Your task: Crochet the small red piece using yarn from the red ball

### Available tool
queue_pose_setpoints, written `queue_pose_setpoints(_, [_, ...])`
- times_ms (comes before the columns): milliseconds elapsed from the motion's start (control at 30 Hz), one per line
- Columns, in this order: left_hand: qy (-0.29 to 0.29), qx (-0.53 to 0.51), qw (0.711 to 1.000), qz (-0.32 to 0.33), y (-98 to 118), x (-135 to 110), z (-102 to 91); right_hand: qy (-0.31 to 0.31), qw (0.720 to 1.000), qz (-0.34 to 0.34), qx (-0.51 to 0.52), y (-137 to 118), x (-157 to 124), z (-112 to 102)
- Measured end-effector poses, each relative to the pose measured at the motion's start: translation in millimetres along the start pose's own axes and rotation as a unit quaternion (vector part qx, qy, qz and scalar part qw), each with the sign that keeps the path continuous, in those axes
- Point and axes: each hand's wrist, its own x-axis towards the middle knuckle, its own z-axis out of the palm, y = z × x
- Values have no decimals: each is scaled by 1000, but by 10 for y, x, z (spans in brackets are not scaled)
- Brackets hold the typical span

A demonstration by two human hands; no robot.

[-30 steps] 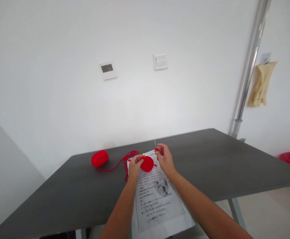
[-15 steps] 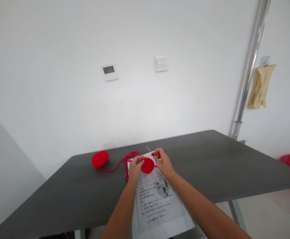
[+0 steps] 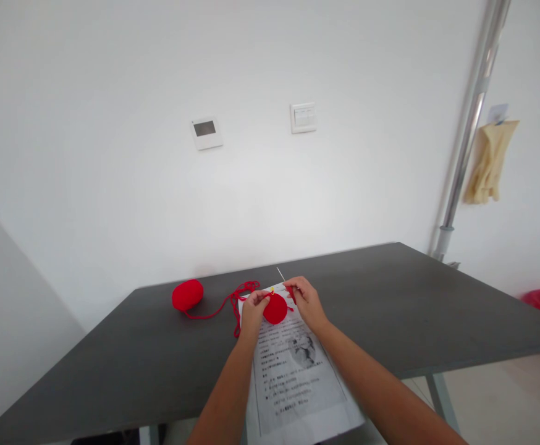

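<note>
hook (image 3: 281,274) leans left now; near upright a second ago. right hand (image 3: 307,301) grips it; left hand (image 3: 254,307) pinches disc (image 3: 276,310) over paper (image 3: 293,408). likely mid-crochet; next move probably needs the tip at the disc's edge. tip shape unreadable; left fingers partly hide the disc.

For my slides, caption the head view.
Over printed white paper, left hand pinches a round red yarn piece, right hand holds a thin red-handled rod.
</note>
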Motion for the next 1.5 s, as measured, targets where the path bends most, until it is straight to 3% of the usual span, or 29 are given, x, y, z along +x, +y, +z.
queue_pose_setpoints(133, [5,-7,1000,-1,-9,11,-1,19,989,85,120,39,37,8])
queue_pose_setpoints(233, [3,-7,1000,0,-21,25,2,35,960,167,224,71,62,18])
queue_pose_setpoints(333, [-11,-7,1000,-9,-32,32,7,24,933,202,297,70,74,26])
queue_pose_setpoints(633, [-20,19,1000,-7,-36,13,18,4,920,232,316,26,50,67])
queue_pose_setpoints(867, [-33,27,999,23,18,-23,48,-32,951,215,218,125,8,116])
queue_pose_setpoints(933, [-12,32,999,33,25,-25,44,-45,969,195,143,157,-10,100])
queue_pose_setpoints(1033, [30,37,998,31,21,-15,28,-80,990,114,-32,209,-39,66])
queue_pose_setpoints(1100, [42,44,998,30,14,-7,16,-122,978,66,-158,244,-53,55])
queue_pose_setpoints(1200, [41,39,998,34,3,-1,12,-145,947,59,-279,269,-61,51])
queue_pose_setpoints(1367, [28,-1,998,56,2,-4,43,-91,959,3,-268,197,-47,43])
queue_pose_setpoints(1500, [13,6,996,83,16,-19,63,-149,966,-2,-212,107,-52,80])
